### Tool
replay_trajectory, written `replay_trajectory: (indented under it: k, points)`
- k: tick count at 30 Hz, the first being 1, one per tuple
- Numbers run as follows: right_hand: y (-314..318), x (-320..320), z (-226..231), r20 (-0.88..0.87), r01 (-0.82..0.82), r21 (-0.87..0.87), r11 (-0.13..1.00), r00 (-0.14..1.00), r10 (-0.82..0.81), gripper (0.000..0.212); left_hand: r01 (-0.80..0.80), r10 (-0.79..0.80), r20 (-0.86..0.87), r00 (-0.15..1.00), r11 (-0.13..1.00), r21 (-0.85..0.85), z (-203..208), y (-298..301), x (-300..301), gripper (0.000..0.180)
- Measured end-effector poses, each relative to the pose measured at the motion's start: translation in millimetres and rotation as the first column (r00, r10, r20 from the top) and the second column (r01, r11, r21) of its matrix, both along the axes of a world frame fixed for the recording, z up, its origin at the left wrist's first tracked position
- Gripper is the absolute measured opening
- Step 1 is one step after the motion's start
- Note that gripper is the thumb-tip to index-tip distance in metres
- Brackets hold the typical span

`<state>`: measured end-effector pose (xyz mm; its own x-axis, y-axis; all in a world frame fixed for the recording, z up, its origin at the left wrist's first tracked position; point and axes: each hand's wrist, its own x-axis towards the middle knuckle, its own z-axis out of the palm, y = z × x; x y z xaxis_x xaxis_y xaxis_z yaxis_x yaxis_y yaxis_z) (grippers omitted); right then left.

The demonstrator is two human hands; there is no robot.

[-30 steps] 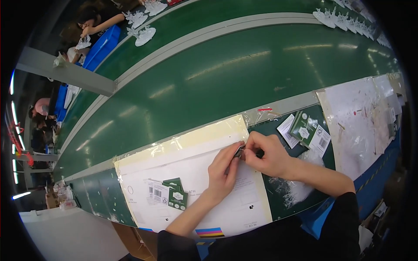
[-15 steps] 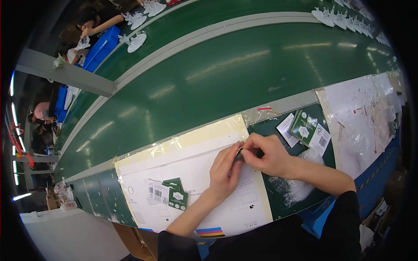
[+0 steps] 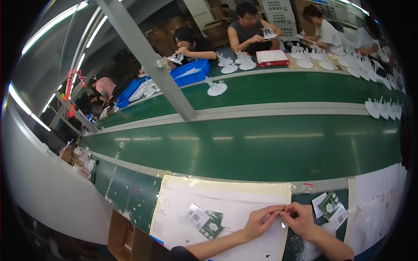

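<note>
My left hand (image 3: 258, 225) and my right hand (image 3: 301, 222) meet over the right part of a white printed sheet (image 3: 244, 195) edged with yellow tape. Fingertips of both are pinched together on something tiny, mostly hidden and too small to name. To the left of my left hand, green and white printed cards (image 3: 212, 227) lie overlapping on the sheet. Beside my right hand is another small pile of green and white cards (image 3: 332, 203). A tangle of thin clear plastic (image 3: 303, 247) lies below my right wrist.
A green conveyor belt (image 3: 244, 145) runs beyond the bench. Past its rail, several people work among white figurines on round bases (image 3: 216, 88), a blue bin (image 3: 190, 75) and a red box (image 3: 272, 58). A grey post (image 3: 150, 56) rises at left; a cardboard box (image 3: 123, 235) stands below the bench.
The view has tilted up and turned, bringing the people across the belt into sight. Both hands stay pinched together at about the same spot over the sheet.
</note>
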<state>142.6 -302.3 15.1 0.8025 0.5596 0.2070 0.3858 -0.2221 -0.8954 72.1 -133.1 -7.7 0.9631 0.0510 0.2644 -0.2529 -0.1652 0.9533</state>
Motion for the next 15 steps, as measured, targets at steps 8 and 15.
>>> replay_trajectory:
  k: [8,15]
  points:
    - [1.9,3.3,-3.6,0.077,-0.046,0.034,0.998,0.996,0.043,0.013,-0.03,0.013,0.192,0.981,0.996,0.088,2.4,5.5,1.7,0.022]
    - [1.0,3.8,1.5,0.167,-0.091,0.044,0.995,0.983,0.082,0.013,0.066,-0.059,0.104,0.993,0.996,-0.064,-3.3,8.0,2.8,0.022]
